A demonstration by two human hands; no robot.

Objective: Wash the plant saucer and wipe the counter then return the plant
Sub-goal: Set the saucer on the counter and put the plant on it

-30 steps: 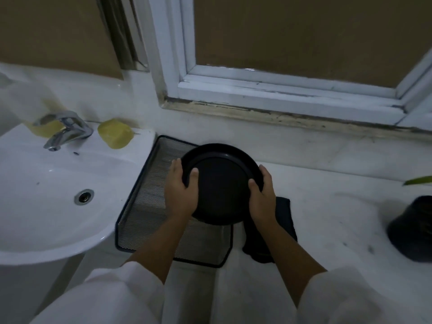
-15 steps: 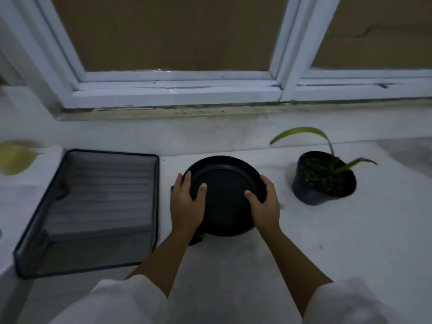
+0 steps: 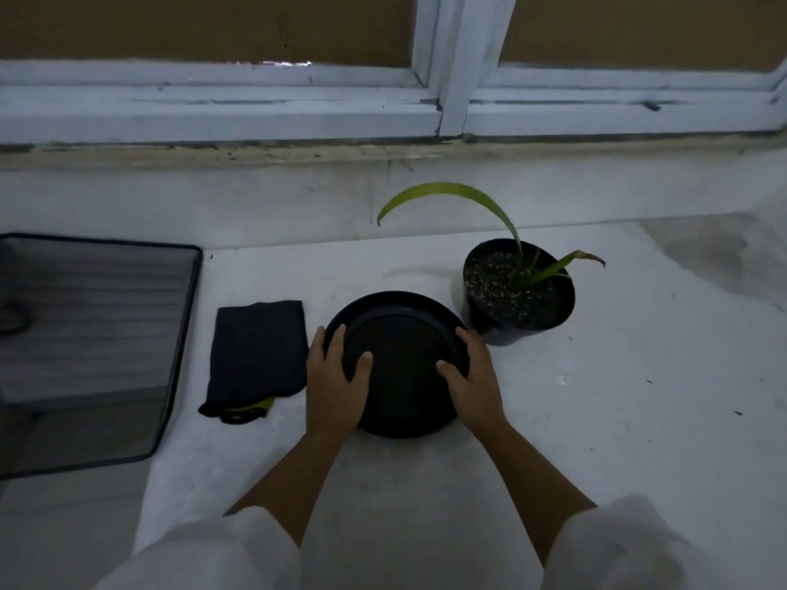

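Left hand (image 3: 336,387) and right hand (image 3: 473,383) grip the saucer (image 3: 402,376), fingers (image 3: 338,339) curled over opposite edges. The tray (image 3: 85,347) is cut off at left; surface (image 3: 639,398) stretches wide past the plant (image 3: 519,291).

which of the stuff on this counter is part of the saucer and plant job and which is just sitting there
Part of the job: saucer, gripped at its rim by the left hand and right hand; potted plant; dark cloth; counter.

Just lying about: mesh tray; window frame.
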